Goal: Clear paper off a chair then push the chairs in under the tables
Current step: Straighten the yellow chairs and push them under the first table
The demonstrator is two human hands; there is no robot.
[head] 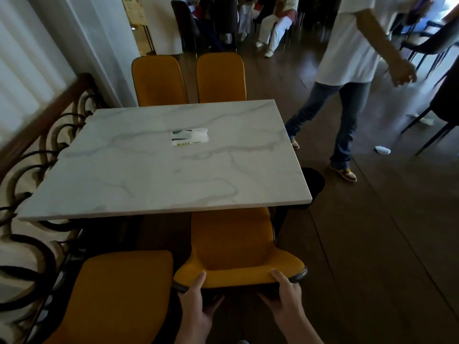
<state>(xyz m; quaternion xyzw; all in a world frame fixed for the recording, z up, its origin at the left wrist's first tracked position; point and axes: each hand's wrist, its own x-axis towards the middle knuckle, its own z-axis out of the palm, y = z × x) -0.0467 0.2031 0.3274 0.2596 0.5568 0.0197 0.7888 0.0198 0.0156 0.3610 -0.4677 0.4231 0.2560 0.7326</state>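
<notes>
An orange chair [236,247] stands at the near right of the marble table [139,175], its seat partly under the tabletop. My left hand [196,306] grips the top of its backrest on the left, thumb over the edge. My right hand [285,296] grips the same backrest on the right. A second orange chair [119,294] stands to the left, back from the table. Two more orange chairs [159,80] [221,76] sit at the table's far side. A white and green tissue pack [190,137] lies on the tabletop.
A person in a white shirt and jeans [347,78] walks on the dark floor to the right. Crumpled paper [382,150] lies on the floor near dark chairs [444,100]. A wood and iron railing [37,157] runs along the left. Seated people are at the back.
</notes>
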